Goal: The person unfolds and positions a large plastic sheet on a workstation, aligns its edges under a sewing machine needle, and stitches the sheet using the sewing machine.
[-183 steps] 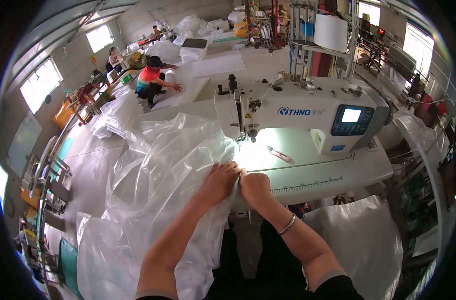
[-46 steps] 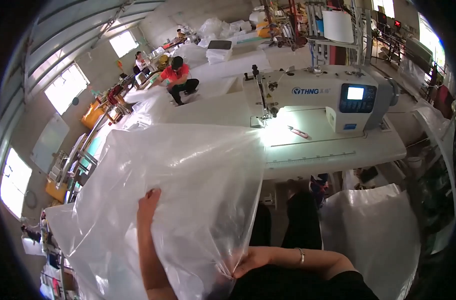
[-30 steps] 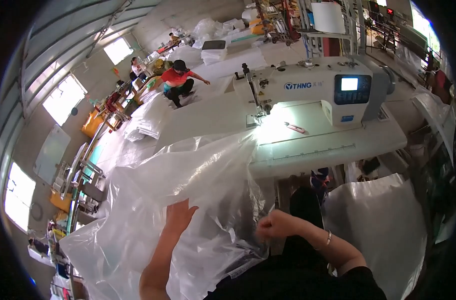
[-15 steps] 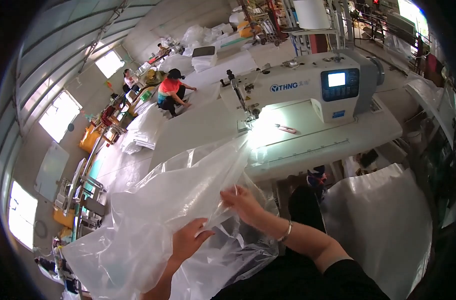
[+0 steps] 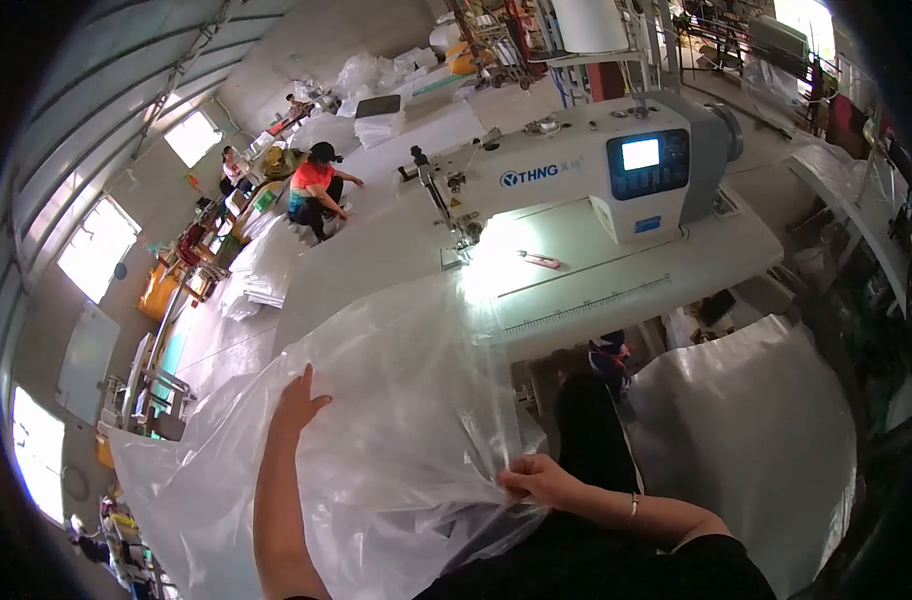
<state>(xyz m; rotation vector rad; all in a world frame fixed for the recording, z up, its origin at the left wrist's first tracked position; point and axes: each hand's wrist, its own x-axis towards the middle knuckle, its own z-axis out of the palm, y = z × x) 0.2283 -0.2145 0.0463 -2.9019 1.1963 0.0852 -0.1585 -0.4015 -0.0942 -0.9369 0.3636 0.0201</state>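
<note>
A large translucent plastic sheet spreads from the needle area of the white sewing machine down toward my lap. My left hand lies on the sheet at the left with fingers stretched out. Lower right, my right hand pinches the edge of the sheet, its fingertips closed on the film. Under the machine's bright lamp, a small pair of thread snips rests on the machine bed. The sheet's far edge by the needle is washed out by glare.
Another stack of plastic sheeting hangs at the right beside my leg. Beyond the machine, a person in a red top crouches by white sheets on the floor. A white thread cone stands behind the machine.
My left hand has moved left and up, and its fingers have spread over the sheet. My right hand has moved down and right with the sheet's edge. The sheet is flatter and wider.
</note>
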